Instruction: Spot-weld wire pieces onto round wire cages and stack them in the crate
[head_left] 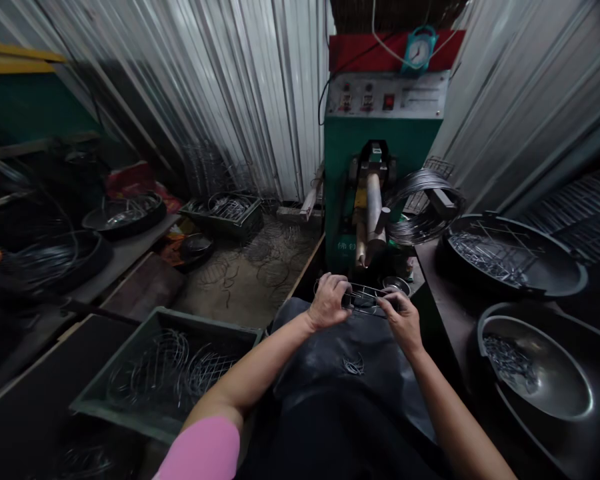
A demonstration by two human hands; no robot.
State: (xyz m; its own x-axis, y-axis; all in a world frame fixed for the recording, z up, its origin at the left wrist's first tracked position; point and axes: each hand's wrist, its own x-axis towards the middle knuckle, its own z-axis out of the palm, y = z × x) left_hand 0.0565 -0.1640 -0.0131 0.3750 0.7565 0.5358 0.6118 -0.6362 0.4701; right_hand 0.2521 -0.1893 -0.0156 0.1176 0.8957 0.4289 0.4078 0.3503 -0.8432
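One thin, openwork metal wire frame (364, 299) is grasped by left grip (331, 301) and right grip (401, 316); beyond, one green machine (385, 128) is positioned.

1. The left hand (330, 301) and the right hand (401, 317) hold a little wire frame (366, 294) – one hand at each end;
2. a few bent wires (353, 365) lie on the dark apron (307, 370);
3. in front stands a green machine (341, 150); a blue clock (420, 52) is near its top; a big ring of wire (414, 227) is at its right side;
4. on the right, a black pan (557, 272) holds thin sticks of wire (485, 257); a shiny bowl (560, 373) holds short bits (513, 363);
5. on the left, a green bin (120, 421) holds round wire racks (163, 363).
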